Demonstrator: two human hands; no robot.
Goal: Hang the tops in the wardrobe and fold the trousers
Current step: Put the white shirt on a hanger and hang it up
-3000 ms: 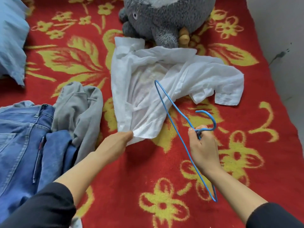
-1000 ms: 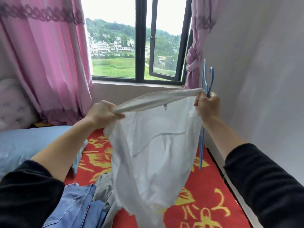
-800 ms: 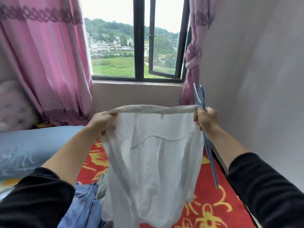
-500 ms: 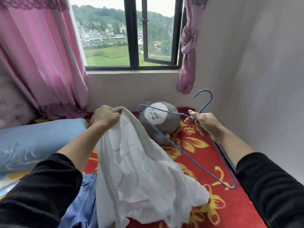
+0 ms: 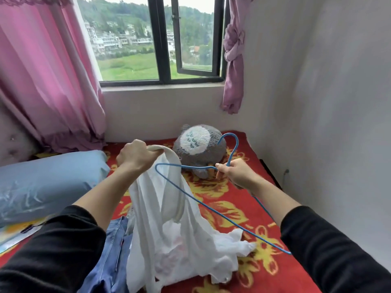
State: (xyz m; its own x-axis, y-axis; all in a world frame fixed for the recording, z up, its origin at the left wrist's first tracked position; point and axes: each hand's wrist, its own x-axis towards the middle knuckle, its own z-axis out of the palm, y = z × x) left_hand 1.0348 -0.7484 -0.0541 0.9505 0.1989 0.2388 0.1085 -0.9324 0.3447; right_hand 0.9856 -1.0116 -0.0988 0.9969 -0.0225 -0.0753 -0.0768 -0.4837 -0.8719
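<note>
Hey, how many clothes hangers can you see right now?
1: a blue wire hanger, which the right hand grips just below its hook, its far tip at the white top that the left hand holds up. Others may lie out of view.

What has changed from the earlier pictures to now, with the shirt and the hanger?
The right hand let go of the white shirt, kept the blue hanger and swung it level, one end toward the shirt. The shirt sank, and its lower part now lies on the red blanket. The left hand still grips the shirt's top edge.
</note>
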